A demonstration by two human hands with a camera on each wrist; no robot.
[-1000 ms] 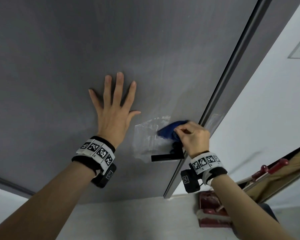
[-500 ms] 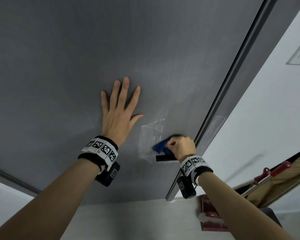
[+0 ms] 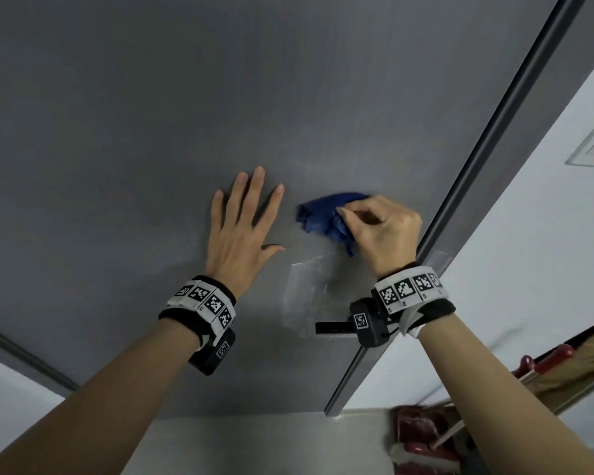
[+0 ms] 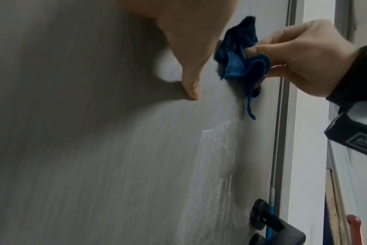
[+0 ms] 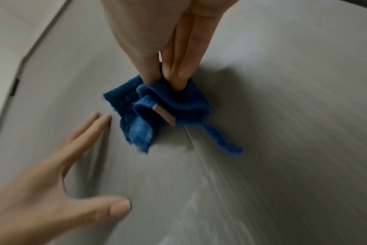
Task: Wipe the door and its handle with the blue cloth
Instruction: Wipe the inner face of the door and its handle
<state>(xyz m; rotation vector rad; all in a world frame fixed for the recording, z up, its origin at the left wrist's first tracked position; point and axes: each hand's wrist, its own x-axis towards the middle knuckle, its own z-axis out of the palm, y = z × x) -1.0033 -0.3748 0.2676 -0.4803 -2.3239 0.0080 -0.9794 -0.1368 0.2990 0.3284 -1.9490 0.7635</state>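
We look up a tall grey door with a fine vertical grain (image 3: 151,132), where a person's right hand (image 3: 384,231) presses a crumpled blue terry cloth (image 3: 323,214) against the panel. The fingers (image 5: 182,73) of that hand are curled and pinch the bunched fabric, thumb on one side, fingertips on the other; one thin loose strip of the cloth dangles below the bundle. The cloth touches the door just inside the dark metal edge strip (image 3: 494,132) and sits well above the black lever handle (image 4: 268,218), which the cloth does not reach.

The left hand (image 3: 242,228) lies flat on the door just beside the cloth, fingers straight and slightly spread, thumb out to the side, gripping nothing.

Between the cloth and the handle we see a patch of clear, wrinkled plastic film (image 3: 306,289) stuck to the door face, with pale streaks on it.

Both wrists carry white bands printed with black-and-white square marker codes (image 3: 408,286), each above a small black camera block (image 3: 367,323) bearing a similar code. We can read no words or brand names anywhere; the markings are patterns only.

To the right stands a white wall (image 3: 528,234), and low in the corner lean tools with red handles (image 3: 542,358) over a red object that is too blurred to identify.
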